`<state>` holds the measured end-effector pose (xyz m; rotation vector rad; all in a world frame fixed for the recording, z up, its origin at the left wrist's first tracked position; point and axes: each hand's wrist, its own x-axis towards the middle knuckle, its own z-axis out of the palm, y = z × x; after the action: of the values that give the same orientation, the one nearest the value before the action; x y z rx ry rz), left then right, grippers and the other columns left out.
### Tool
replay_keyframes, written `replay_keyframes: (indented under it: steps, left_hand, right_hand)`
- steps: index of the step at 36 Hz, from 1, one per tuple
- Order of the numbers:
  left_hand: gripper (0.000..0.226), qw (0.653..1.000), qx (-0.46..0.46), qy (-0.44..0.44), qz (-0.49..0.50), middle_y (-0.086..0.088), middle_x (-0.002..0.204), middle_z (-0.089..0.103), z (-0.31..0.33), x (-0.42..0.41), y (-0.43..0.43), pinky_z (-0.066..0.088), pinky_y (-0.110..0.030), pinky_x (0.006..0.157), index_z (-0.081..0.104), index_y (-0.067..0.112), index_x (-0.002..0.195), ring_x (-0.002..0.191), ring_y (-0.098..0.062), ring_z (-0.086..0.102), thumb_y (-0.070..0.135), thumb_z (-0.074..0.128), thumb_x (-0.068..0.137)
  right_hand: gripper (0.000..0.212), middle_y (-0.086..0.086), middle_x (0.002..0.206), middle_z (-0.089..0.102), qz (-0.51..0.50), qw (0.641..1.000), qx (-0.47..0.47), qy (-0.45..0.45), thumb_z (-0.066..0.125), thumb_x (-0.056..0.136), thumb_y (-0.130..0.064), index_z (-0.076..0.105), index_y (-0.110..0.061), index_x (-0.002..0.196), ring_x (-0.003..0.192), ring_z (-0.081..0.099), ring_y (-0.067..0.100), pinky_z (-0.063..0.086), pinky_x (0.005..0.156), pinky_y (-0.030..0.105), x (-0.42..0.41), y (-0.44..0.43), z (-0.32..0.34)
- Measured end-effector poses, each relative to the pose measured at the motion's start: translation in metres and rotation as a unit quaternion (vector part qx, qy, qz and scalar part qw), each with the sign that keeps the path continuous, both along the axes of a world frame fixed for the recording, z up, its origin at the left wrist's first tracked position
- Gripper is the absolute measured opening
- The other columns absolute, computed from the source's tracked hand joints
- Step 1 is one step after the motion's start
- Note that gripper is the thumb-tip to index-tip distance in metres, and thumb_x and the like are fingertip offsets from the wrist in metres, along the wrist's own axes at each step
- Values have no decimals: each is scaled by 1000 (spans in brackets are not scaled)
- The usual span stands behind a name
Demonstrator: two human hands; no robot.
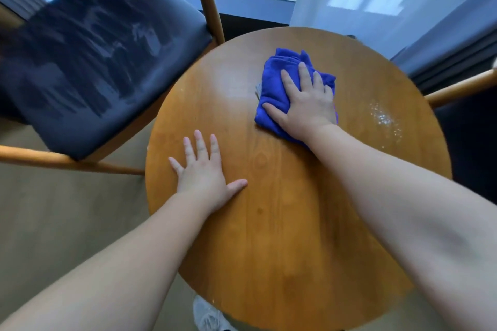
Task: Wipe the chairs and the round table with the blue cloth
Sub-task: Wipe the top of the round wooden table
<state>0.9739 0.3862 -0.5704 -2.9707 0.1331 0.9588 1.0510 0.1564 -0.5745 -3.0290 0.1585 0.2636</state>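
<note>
You've got the round table (pixel 282 236) filling the middle of the view, a hard, glossy wooden top that looks slick where light hits it, so expect the cloth to glide rather than drag. To its left stands a chair (pixel 102 62) with a dark padded seat showing streaky marks; that seat should give a little under pressure. A second chair's wooden rail (pixel 462 87) pokes in at the right edge.

Now the blue cloth (pixel 279 80): it lies bunched and folded on the far half of the table, soft, light and floppy. It will likely bunch up if you push from one corner, so bear down over its middle.

Your right hand (pixel 306 107) does just that, palm flat on top, fingers (pixel 304 72) straight and slightly spread, thumb out to the side, nothing pinched. Your left hand (pixel 204 172) rests flat on bare wood near the left rim, fingers fanned wide, bracing you.

Just right of the cloth, a speckled patch (pixel 384 118) glints, probably wet, and looks unwiped.
</note>
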Motion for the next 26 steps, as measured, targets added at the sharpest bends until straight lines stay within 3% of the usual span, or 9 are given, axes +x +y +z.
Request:
replay_keyframes:
  steps: [6, 11, 15, 21, 26]
  left_hand:
    - [121, 1000, -4, 14, -1, -11, 150, -32, 4, 1, -3, 4, -63, 109, -34, 23, 137, 140, -37, -21, 87, 41, 66]
    - [119, 1000, -2, 17, 1, -11, 148, -35, 5, 2, -1, 5, -63, 109, -40, 25, 130, 140, -38, -21, 88, 38, 65]
    - [119, 1000, -2, 15, 0, -8, 140, -40, 5, 2, -1, 5, -64, 109, -41, 26, 128, 140, -38, -21, 90, 36, 63]
    - [117, 1000, -6, 30, -4, -12, 150, -32, 10, 1, -4, 6, -66, 108, -24, 21, 144, 140, -40, -20, 85, 39, 69]
    - [92, 997, -37, 60, -9, -14, 151, -31, 17, 5, -1, 5, -69, 108, -11, 23, 150, 138, -42, -25, 66, 33, 82]
  right_hand:
    - [95, 11, 161, 2, 2, 1000, 6, 22, 15, 74, -86, 12, -31, 151, 143, 9, 45, 11, 112, 61, 23, 17, 2]
    - [98, 11, 161, -3, 59, 998, 27, 12, 12, 69, -90, 4, -37, 151, 142, 5, 48, 8, 112, 63, 57, 46, 6]
    - [97, 12, 161, -1, 90, 995, 29, 10, 17, 70, -88, 11, -36, 152, 141, 5, 50, 7, 110, 64, 79, 77, 6]
    - [97, 17, 159, 7, 135, 990, 24, -7, 28, 70, -85, 22, -30, 150, 138, 10, 53, 10, 107, 67, 79, 146, 0]
    - [92, 19, 158, 10, 87, 996, 25, 3, 35, 73, -81, 28, -29, 148, 137, 11, 54, 9, 105, 68, 91, 185, 1]
